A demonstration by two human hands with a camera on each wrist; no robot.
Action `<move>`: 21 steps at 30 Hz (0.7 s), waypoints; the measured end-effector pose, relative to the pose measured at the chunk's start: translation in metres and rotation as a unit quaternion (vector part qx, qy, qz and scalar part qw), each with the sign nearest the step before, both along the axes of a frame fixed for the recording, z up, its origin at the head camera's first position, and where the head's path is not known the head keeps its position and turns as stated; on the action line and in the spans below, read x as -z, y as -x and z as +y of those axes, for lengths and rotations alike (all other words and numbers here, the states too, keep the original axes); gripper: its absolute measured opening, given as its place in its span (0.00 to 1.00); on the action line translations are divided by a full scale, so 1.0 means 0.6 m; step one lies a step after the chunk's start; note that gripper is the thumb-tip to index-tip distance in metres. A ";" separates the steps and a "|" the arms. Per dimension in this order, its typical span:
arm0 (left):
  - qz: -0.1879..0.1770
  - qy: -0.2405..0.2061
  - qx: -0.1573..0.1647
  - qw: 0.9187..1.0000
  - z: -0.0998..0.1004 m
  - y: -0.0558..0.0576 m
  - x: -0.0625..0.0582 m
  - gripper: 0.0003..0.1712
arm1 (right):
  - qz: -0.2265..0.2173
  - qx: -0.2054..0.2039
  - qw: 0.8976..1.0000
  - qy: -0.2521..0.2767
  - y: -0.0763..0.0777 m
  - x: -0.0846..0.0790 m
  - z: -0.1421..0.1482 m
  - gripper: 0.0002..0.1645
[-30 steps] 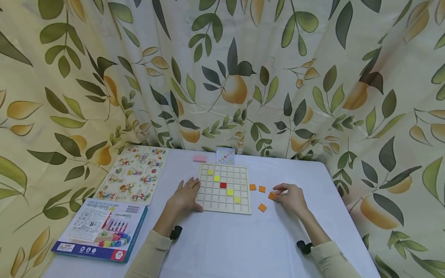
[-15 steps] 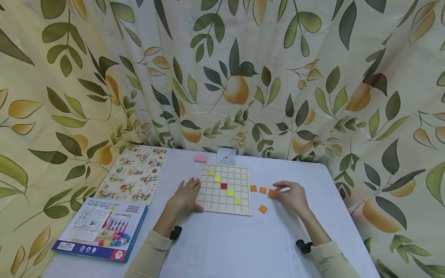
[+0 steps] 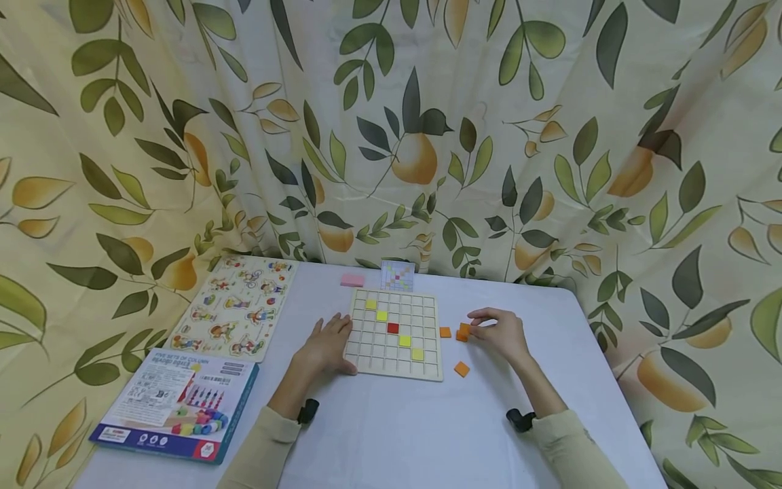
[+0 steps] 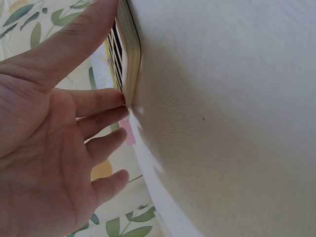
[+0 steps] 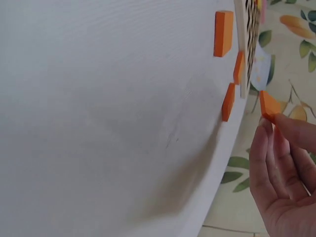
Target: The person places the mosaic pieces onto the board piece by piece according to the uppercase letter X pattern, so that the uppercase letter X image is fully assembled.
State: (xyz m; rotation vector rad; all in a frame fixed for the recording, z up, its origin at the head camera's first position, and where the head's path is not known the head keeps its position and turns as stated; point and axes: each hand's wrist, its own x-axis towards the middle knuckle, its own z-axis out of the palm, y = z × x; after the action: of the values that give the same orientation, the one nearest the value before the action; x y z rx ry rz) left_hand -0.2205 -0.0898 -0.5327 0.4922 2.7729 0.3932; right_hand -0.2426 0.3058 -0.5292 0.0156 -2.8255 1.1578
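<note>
A pale wooden grid board (image 3: 366,353) lies mid-table, with a diagonal of yellow tiles (image 3: 405,341) and one red tile (image 3: 393,328) in its squares. My left hand (image 3: 324,345) rests at the board's left edge, fingers extended; in the left wrist view the thumb and fingertips touch the board's side (image 4: 129,59). Between thumb and fingertips my right hand (image 3: 502,333) pinches an orange tile (image 5: 269,104), raised off the table to the right of the board. Below it, several loose orange tiles (image 5: 223,33) lie on the cloth near the board's right edge.
Behind the board stands a small pattern card (image 3: 398,276), with a pink block (image 3: 352,280) to its left. A sticker-like picture sheet (image 3: 235,305) and a boxed toy set (image 3: 174,404) lie on the left. A leaf-patterned curtain (image 3: 379,224) hangs behind the white table.
My right hand has lifted the orange tile off the table and moved left with it, over the other orange tiles. My left hand stays at the board's edge.
</note>
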 end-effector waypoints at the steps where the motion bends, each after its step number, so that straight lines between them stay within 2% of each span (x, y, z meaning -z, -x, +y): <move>1: 0.000 0.001 0.000 1.000 0.000 0.000 -0.001 0.64 | 0.000 -0.003 1.000 0.005 0.003 0.000 -0.004 0.17; 15: 0.004 -0.002 -0.001 1.000 0.001 -0.003 -0.005 0.64 | -0.024 -0.021 0.998 0.056 0.038 -0.007 -0.054 0.16; 21: 0.005 -0.002 -0.005 1.000 0.001 -0.001 -0.002 0.64 | -0.031 -0.030 0.998 0.049 0.059 -0.004 -0.069 0.17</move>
State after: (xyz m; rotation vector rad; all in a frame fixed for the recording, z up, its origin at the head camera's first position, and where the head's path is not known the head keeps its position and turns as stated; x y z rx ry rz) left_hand -0.2197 -0.0892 -0.5318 0.4831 2.7864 0.3998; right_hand -0.2779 0.2643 -0.5271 0.0588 -2.8360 1.3326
